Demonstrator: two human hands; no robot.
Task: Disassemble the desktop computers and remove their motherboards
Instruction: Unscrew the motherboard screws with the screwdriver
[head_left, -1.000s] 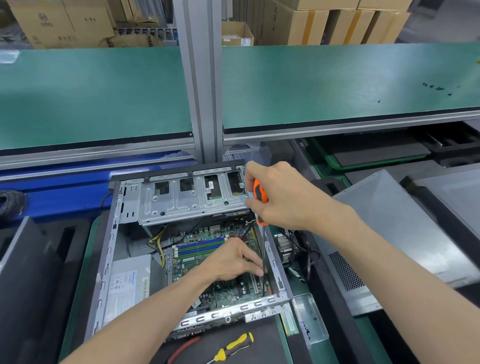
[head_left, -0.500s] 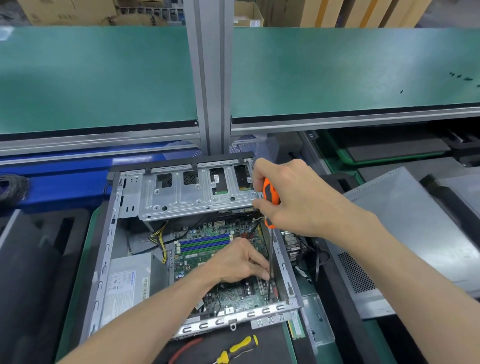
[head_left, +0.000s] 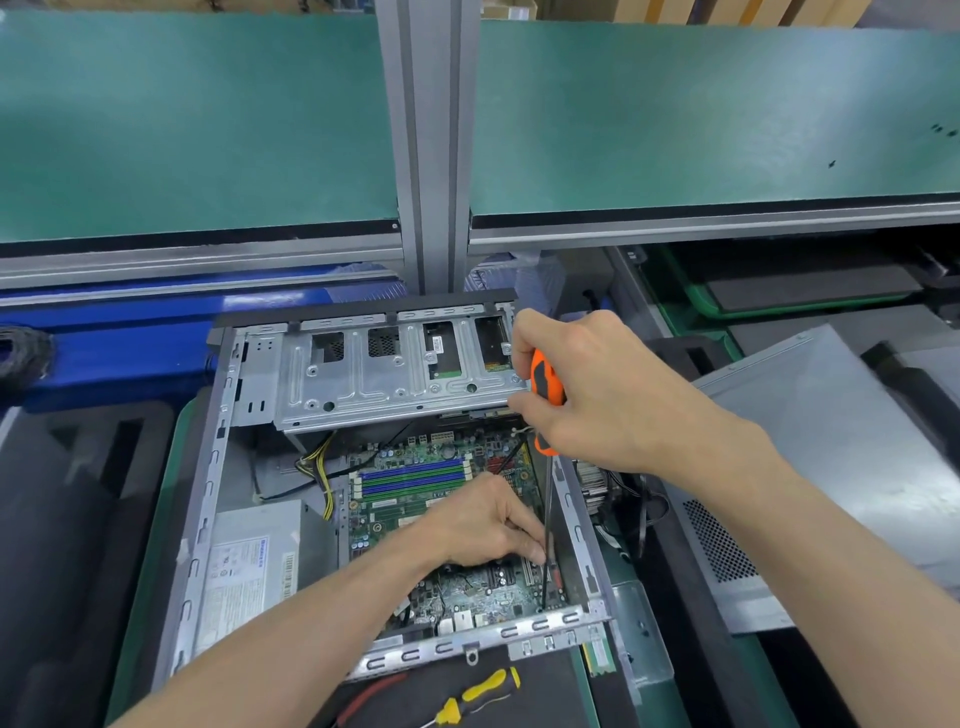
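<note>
Centrally placed: one desktop computer case (head_left: 208, 499), side panel off, lying open-side up on a green mat on the counter (head_left: 150, 613).

Motherboard (head_left: 415, 499): green, seated flat on the case floor, right of centre; blue and green memory slots run across its upper part.

Drive cage (head_left: 395, 379): bare silver metal, spanning the far end of the case above the motherboard.

Power supply (head_left: 254, 566): grey box with a white label, in the near left corner of the case, just beside the motherboard. Yellow and black wires (head_left: 317, 467) lie between it and the drive cage.

Right hand (head_left: 597, 395): fingers curled round the orange and black handle of a screwdriver (head_left: 546, 382), held near upright over the case's right side. Its thin shaft runs down to the near right corner of the motherboard; the tip contact is too small to tell.

Left hand (head_left: 478, 525): inside the case, resting over the motherboard, fingertips pinched on the screwdriver shaft low down.

Second screwdriver (head_left: 478, 693): yellow and black handle, lying on a black pad just in front of the case, apart from both hands. A red-handled tool (head_left: 369, 693) lies beside it, partly hidden by the left forearm.

Loose metal side panel (head_left: 831, 467): grey, with a perforated vent patch, lying tilted to the right of the case.

Green shelf (head_left: 208, 130): raised, behind the case, split by an upright aluminium post (head_left: 428, 156).
</note>
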